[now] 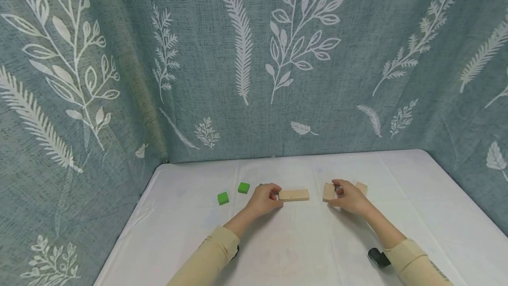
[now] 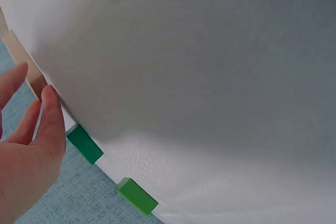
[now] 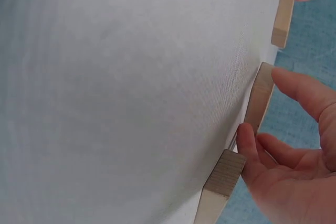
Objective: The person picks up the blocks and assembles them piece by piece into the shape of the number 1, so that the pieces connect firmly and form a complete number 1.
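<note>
My left hand (image 1: 263,200) holds the left end of a long, pale wooden block (image 1: 295,195) that lies flat on the table, thumb on the near side and fingers on the far side. The left wrist view shows this block (image 2: 25,61) between thumb and fingertips. To its right, my right hand (image 1: 351,197) pinches a shorter-looking wooden block (image 1: 328,192) by its two ends. That block (image 3: 260,98) stands apart from the long one (image 3: 285,11) in the right wrist view. A third wooden block (image 1: 362,187) sits beyond the right hand, partly hidden.
Two green blocks, one nearer (image 1: 223,198) and one farther back (image 1: 244,187), lie left of my left hand; another green piece (image 1: 260,185) is mostly hidden behind it. A white cloth (image 1: 293,250) covers the table. Patterned curtain (image 1: 254,127) hangs along the back and sides.
</note>
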`<state>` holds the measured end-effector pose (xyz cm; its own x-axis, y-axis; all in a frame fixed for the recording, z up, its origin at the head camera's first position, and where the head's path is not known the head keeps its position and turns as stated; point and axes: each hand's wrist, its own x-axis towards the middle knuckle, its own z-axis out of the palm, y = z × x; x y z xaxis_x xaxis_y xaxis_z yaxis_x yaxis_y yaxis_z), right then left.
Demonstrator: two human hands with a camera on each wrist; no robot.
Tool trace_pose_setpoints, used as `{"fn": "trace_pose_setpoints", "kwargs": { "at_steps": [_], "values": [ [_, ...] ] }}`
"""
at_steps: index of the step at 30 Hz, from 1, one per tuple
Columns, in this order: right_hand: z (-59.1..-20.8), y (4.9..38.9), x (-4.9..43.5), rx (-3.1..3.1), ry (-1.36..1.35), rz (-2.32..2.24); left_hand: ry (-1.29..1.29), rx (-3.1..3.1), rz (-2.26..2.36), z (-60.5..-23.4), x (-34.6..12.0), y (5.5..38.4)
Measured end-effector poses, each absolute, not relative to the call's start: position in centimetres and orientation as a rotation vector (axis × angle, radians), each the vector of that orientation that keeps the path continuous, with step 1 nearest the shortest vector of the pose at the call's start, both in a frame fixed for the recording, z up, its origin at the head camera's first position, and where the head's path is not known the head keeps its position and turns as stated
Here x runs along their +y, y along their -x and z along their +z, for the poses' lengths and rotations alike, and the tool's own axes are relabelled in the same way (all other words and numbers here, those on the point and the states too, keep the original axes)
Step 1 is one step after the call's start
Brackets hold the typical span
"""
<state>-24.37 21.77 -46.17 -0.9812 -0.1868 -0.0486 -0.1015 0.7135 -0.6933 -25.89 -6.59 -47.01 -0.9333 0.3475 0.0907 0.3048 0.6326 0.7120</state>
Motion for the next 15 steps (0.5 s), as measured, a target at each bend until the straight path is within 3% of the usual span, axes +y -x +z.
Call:
{"fn": "trace_pose_setpoints", "kwargs": {
  "at_steps": [15],
  "values": [
    [-46.49, 24.51, 21.94, 2.801, 0.261, -1.118, -0.589, 2.82, 1.188, -47.44, -6.55, 26.33]
  ]
}}
